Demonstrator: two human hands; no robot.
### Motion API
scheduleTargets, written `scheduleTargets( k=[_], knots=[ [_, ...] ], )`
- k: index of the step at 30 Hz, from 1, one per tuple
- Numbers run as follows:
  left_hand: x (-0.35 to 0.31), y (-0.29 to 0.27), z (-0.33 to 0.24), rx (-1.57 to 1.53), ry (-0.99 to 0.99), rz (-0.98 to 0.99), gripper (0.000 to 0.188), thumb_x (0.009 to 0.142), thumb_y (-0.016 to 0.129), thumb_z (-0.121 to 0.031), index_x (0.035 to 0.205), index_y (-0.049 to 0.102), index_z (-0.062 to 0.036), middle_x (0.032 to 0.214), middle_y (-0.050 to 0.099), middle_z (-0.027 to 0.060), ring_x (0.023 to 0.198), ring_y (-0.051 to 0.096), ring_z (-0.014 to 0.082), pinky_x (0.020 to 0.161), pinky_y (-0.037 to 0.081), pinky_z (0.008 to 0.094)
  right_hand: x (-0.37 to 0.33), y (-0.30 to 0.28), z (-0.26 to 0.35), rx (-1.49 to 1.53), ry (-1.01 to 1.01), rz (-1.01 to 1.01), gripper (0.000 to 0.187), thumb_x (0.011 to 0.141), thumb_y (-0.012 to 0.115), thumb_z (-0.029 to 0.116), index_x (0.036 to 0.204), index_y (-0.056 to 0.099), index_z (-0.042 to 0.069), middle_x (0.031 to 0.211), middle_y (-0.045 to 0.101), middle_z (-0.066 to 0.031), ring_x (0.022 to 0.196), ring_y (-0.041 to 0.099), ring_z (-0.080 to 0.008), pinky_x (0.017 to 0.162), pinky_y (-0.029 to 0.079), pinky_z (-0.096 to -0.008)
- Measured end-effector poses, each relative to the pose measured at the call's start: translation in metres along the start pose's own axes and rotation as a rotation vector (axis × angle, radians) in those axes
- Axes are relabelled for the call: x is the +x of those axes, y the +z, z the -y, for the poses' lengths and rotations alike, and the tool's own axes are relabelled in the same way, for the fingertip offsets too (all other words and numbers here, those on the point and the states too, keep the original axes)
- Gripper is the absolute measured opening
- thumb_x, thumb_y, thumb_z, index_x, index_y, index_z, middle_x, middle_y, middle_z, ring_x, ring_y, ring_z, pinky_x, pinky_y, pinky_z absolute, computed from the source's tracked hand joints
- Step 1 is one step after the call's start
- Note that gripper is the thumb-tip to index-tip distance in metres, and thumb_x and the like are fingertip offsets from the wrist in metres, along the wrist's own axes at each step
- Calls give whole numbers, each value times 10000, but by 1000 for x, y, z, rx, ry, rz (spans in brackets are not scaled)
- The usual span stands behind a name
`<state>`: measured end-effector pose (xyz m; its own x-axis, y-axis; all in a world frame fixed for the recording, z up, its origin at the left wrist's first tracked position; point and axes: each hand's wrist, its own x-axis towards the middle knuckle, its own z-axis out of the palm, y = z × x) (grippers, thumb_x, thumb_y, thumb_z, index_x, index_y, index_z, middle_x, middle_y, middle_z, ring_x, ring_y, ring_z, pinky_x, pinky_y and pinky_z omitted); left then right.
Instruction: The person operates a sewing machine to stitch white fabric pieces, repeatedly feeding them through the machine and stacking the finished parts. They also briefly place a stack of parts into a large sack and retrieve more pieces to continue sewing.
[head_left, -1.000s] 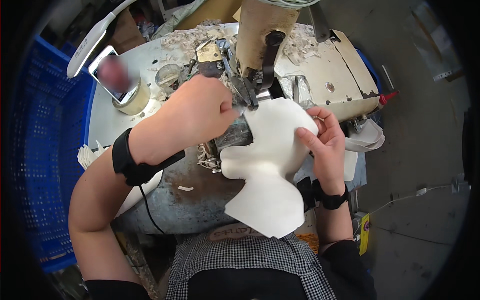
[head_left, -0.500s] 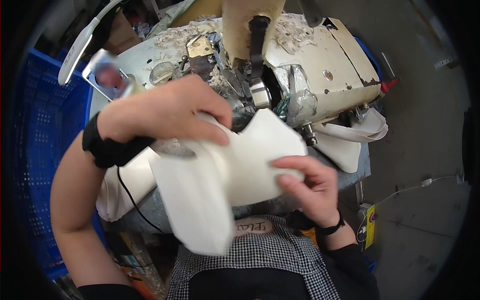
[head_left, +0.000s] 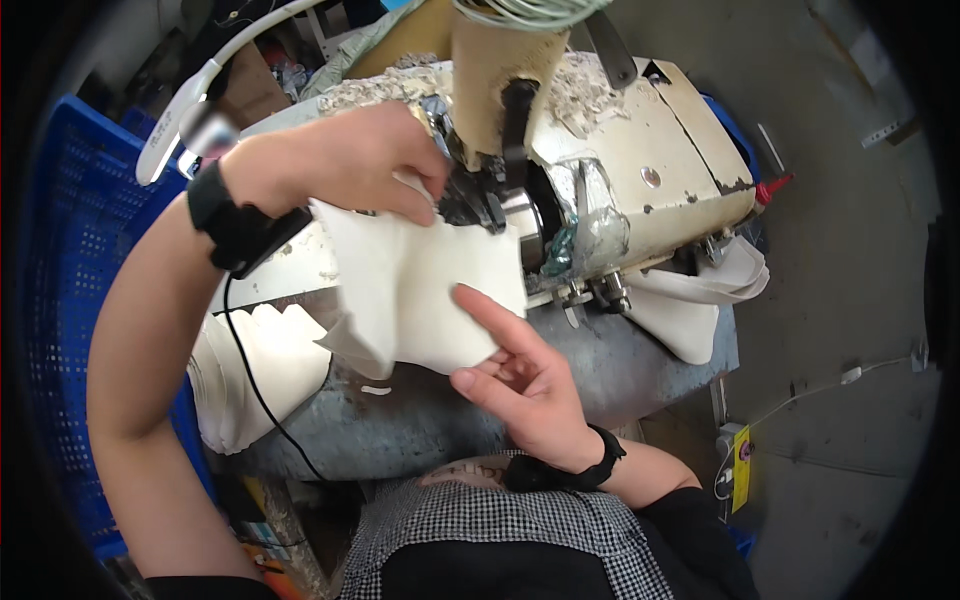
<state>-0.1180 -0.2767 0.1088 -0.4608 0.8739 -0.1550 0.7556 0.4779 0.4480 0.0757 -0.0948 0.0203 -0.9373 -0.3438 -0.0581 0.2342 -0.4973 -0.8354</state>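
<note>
A floppy white sheet piece, looking like leather or a similar material, is spread between my hands, folded along its left side. My left hand pinches its upper edge, close beside the dark foot of a worn cream machine. Part of the left fingertips is hidden behind the edge. At the lower right edge my right hand holds the piece, index finger lying along its face and thumb near its lower corner. The piece's upper right edge meets the machine beside a shiny metal cylinder.
Stacked white pieces lie at the left, crossed by a black cord. More white pieces rest at the right below the machine. Pale scraps cover its top. A blue crate and a white lamp stand left.
The white piece has moved up and left, its upper edge now at the machine foot. My right hand has moved left and down along it; my left hand has risen slightly.
</note>
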Motion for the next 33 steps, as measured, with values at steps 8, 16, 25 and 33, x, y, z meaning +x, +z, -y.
scheduleTargets(
  k=[8,16,25,33],
  knots=[
    [9,21,-15,-2,-186,-117,264,733,643,-303,849,705,-74,795,669,138,777,633,325,703,502,413,-6,-31,9,-220,-101,-152,497,844,621,-75,1312,469,-10,1235,540,-76,1089,548,-133,928,449,-273],
    [6,31,-21,-97,-235,-146,223,801,621,-232,840,694,-25,715,639,147,645,597,301,636,475,354,16,-69,46,-467,-103,-280,333,856,603,-36,1184,571,16,1017,601,-14,888,561,-58,775,456,-202],
    [9,37,-26,-205,-397,-157,268,773,660,-256,791,695,9,646,643,124,610,626,229,611,489,322,40,-81,79,-720,-74,-246,295,784,566,-42,1063,616,40,804,578,40,657,473,-11,570,376,-172],
    [16,25,-39,-514,-590,-12,274,799,646,-210,730,677,53,589,649,93,522,647,141,512,523,252,75,-70,120,-1212,-246,-264,312,665,516,-1,936,666,40,612,440,1,557,372,-78,515,330,-251]
  ],
)
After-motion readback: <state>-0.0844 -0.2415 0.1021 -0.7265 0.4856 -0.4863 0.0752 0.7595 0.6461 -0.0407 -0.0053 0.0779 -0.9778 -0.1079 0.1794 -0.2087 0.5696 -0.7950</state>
